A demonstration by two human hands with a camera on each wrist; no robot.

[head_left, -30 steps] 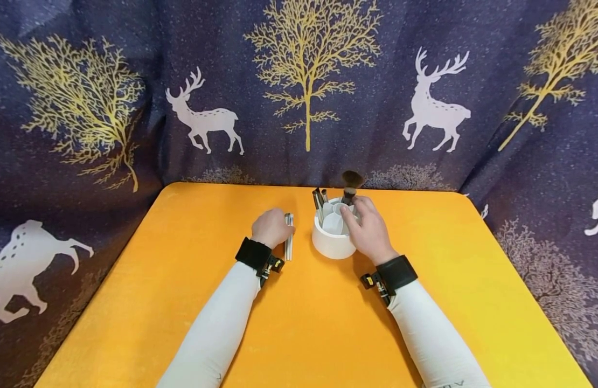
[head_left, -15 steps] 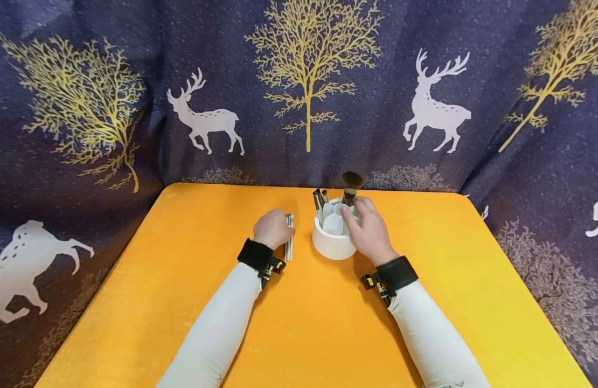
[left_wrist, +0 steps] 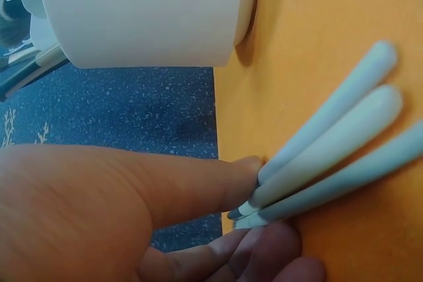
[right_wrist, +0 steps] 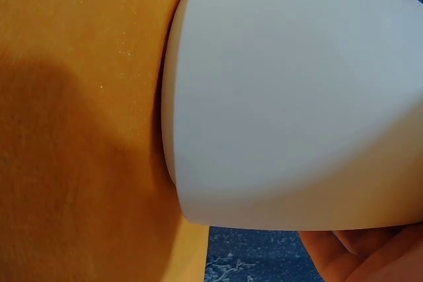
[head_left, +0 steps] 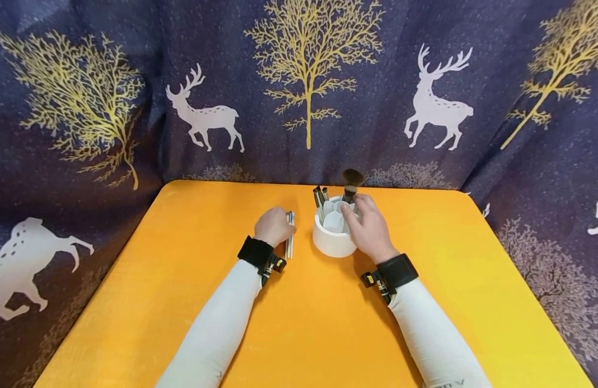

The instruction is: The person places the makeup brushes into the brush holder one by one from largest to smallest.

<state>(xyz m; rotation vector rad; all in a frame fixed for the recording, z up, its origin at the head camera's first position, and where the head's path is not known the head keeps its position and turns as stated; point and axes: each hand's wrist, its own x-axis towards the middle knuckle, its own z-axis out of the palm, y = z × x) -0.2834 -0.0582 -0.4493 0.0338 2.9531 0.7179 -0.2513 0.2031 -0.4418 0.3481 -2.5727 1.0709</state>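
My left hand (head_left: pixel 273 226) is at the near side of several slim makeup brushes on the table, left of the brush holder. In the left wrist view, its thumb and fingers pinch the white-handled brushes (left_wrist: pixel 330 142) near the far end of the handles, which fan out over the tabletop; their bristle ends are mostly hidden by the hand. My right hand (head_left: pixel 371 229) grips the rim of the round white brush holder (head_left: pixel 334 245), thumb over the inner side and fingers round the outside. Thin brushes (head_left: pixel 319 203) stand in its left compartment, and fluffy brushes (head_left: pixel 353 179) stand at the back right.
An orange tabletop (head_left: pixel 308 323) lies under everything. Behind its far edge hangs a dark blue curtain (head_left: pixel 279 161) printed with deer and golden trees. The holder stands a short way to the right of the loose brushes.
The hands and brushes hold nearly the same positions. The whole head view shifts very slightly.
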